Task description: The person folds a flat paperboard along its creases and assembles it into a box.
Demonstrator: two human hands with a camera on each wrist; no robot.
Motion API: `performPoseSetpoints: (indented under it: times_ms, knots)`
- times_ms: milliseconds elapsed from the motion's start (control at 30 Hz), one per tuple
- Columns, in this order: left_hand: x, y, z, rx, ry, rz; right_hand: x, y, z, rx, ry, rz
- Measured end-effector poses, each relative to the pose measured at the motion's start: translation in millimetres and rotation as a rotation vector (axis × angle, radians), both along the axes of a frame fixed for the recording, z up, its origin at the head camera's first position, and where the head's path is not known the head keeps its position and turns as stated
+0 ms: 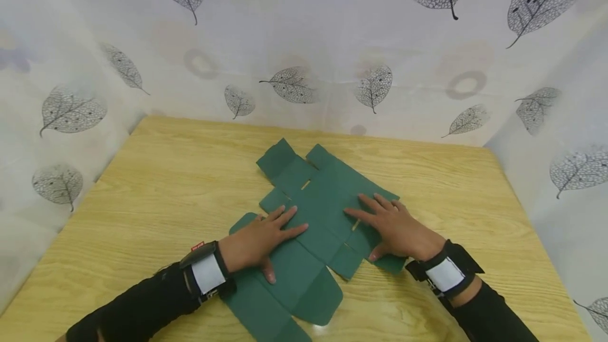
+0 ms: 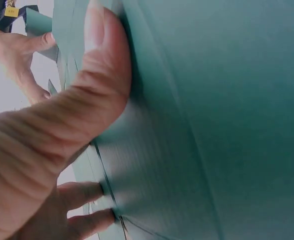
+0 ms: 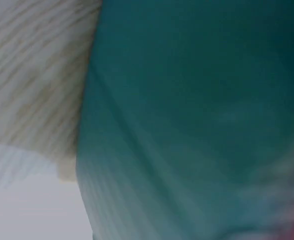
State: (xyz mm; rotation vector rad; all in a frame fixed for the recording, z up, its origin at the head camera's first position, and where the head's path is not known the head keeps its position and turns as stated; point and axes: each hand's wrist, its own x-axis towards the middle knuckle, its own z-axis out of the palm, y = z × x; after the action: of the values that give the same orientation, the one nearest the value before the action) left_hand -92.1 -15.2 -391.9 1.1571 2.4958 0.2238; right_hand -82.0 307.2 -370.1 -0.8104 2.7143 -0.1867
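Note:
A dark green, unfolded cardboard box (image 1: 328, 194) lies on the wooden table, with creases, slots and several flaps spread out. My left hand (image 1: 258, 241) rests on its lower-left part, fingers spread toward the middle panel. In the left wrist view the thumb (image 2: 104, 70) lies along the green board (image 2: 227, 110), and two fingertips touch it near a crease. Over the right-hand flaps, my right hand (image 1: 399, 231) is spread out with its fingertips on the board. The right wrist view is filled mostly by blurred green cardboard (image 3: 187, 110); the hand is largely hidden there.
The light wooden table (image 1: 180, 173) extends around the cardboard on all sides. A pale curtain (image 1: 323, 30) printed with leaves hangs behind the table and along both sides. Black straps circle both wrists, and the sleeves are black.

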Motion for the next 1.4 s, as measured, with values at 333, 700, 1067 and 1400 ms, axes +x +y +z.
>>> performPoseSetpoints:
  times_ms: [333, 700, 1067, 1400]
  knots:
    - [15.4, 12.1, -0.8, 0.017, -0.047, 0.162, 12.9, -9, 8.7, -0.087, -0.022, -0.037]
    - [27.1, 28.4, -4.8, -0.024, 0.067, 0.205, 19.8, -33, -12.7, -0.113, -0.100, -0.021]
    - [33.0, 35.3, -3.8, -0.030, 0.126, 0.234, 12.1, -37, -18.9, -0.081, -0.135, -0.029]
    - [26.1, 26.8, 3.2, -0.046, 0.100, 0.218, 8.7, -33, -21.3, -0.046, -0.087, -0.028]
